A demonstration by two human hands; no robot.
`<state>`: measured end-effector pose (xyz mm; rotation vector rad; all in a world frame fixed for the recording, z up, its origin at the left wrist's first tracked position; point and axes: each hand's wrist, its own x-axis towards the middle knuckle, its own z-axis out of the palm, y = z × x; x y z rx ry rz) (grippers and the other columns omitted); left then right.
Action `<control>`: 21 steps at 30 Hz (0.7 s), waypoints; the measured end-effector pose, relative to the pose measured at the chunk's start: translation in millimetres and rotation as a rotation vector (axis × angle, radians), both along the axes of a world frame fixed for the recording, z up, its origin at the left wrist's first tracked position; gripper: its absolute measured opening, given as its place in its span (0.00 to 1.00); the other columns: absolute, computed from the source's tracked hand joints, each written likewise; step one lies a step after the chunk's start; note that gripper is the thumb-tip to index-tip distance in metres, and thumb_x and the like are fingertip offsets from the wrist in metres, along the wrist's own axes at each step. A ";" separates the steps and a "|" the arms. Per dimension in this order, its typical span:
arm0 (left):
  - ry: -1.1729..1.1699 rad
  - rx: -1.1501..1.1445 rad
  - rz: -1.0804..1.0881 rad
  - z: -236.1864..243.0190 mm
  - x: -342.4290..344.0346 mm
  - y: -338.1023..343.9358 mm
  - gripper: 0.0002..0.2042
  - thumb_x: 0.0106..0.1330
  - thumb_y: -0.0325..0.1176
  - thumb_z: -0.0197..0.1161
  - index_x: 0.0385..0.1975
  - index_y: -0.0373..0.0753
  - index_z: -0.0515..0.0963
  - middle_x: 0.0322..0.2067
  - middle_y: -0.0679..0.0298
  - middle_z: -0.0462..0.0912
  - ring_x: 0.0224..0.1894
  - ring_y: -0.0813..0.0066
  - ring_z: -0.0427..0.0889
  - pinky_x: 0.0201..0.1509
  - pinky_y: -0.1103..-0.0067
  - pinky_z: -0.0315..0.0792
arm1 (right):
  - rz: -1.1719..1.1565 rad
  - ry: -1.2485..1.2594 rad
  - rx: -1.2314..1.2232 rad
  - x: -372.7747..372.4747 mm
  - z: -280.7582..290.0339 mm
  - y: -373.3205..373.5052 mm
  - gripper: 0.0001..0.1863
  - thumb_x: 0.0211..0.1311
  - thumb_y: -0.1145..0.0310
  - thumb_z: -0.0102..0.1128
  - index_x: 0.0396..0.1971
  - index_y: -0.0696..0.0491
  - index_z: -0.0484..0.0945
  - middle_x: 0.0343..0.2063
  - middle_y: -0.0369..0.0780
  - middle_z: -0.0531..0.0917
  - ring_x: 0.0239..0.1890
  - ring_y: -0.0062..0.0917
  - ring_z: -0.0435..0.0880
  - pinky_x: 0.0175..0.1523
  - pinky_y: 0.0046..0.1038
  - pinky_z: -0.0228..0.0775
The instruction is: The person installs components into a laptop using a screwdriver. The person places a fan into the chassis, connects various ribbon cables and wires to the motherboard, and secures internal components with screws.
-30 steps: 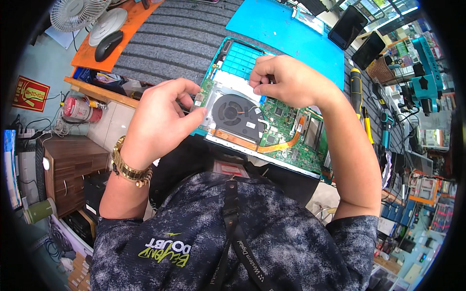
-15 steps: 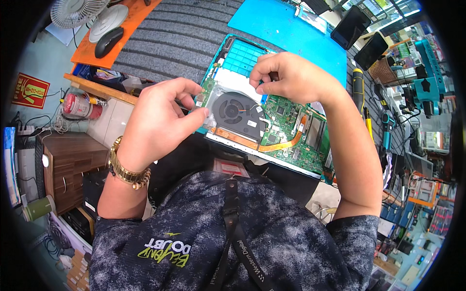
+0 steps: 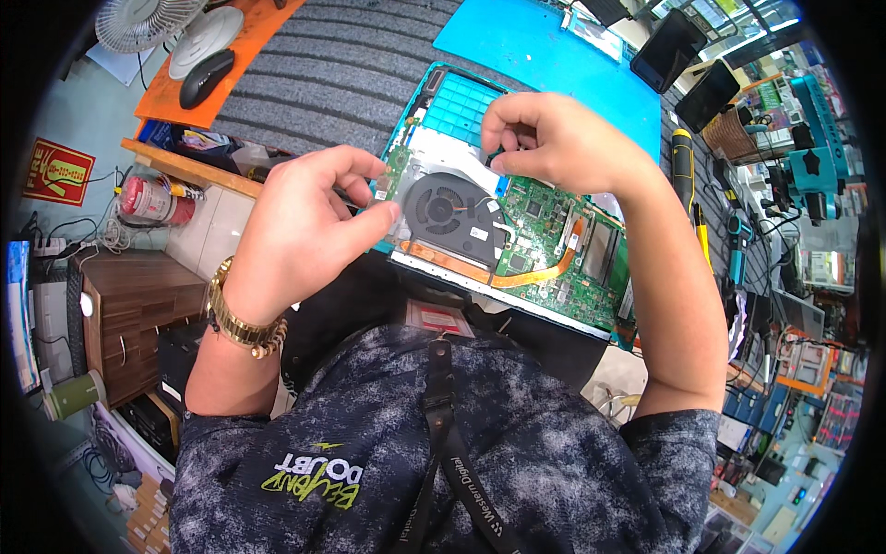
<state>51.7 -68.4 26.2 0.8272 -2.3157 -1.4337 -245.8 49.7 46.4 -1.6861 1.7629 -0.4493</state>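
Observation:
An opened laptop base [image 3: 452, 78] lies in front of me, its insides exposed. A black cooling fan [image 3: 441, 210] sits at its left, and a copper heat pipe [image 3: 544, 277] runs along the near side to the green motherboard [image 3: 554, 208]. My left hand [image 3: 314, 203] is at the left edge, thumb and forefinger apart beside a small green side board [image 3: 394, 174]. Over the far middle of the base, my right hand [image 3: 544, 138] has its fingers curled in a pinch above a white flat area [image 3: 443, 150]. Whatever those fingertips hold, if anything, is hidden.
A blue work mat [image 3: 526, 42] lies beyond the laptop on a grey ribbed cloth [image 3: 314, 78]. A yellow-and-black screwdriver [image 3: 681, 171] is to the right of my right arm. At the far left are a computer mouse [image 3: 207, 79] and a fan [image 3: 148, 20].
My right hand has shifted slightly to the right, its fingertips moving off the spot by the fan's far right corner. My left hand stays nearly still.

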 end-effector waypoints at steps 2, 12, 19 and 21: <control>-0.004 0.008 0.005 -0.4 -0.5 -0.6 0.19 0.65 0.34 0.80 0.50 0.27 0.88 0.32 0.61 0.89 0.27 0.83 0.84 0.31 0.80 0.77 | 0.038 0.019 -0.049 0.0 4.4 2.4 0.07 0.65 0.76 0.78 0.41 0.56 0.90 0.36 0.34 0.84 0.39 0.20 0.81 0.44 0.26 0.77; -0.052 0.059 -0.008 -1.9 -2.4 -3.4 0.17 0.69 0.27 0.78 0.55 0.27 0.85 0.36 0.69 0.86 0.28 0.91 0.80 0.30 0.86 0.71 | 0.193 0.157 -0.099 6.9 2.7 10.0 0.07 0.65 0.80 0.73 0.41 0.55 0.89 0.40 0.41 0.87 0.49 0.40 0.87 0.55 0.40 0.80; -0.043 0.052 -0.013 -2.1 -1.1 -2.7 0.17 0.69 0.27 0.78 0.55 0.27 0.85 0.35 0.69 0.87 0.28 0.92 0.79 0.30 0.86 0.70 | 0.201 0.228 -0.090 12.2 5.6 11.6 0.08 0.68 0.78 0.73 0.44 0.54 0.87 0.41 0.42 0.84 0.48 0.41 0.86 0.53 0.41 0.79; -0.042 0.053 -0.015 -1.8 -0.4 -2.4 0.18 0.69 0.27 0.78 0.55 0.27 0.85 0.35 0.69 0.87 0.28 0.92 0.79 0.30 0.86 0.69 | 0.199 0.240 -0.080 12.9 5.8 12.9 0.08 0.68 0.78 0.72 0.45 0.53 0.87 0.41 0.43 0.84 0.48 0.42 0.86 0.52 0.42 0.78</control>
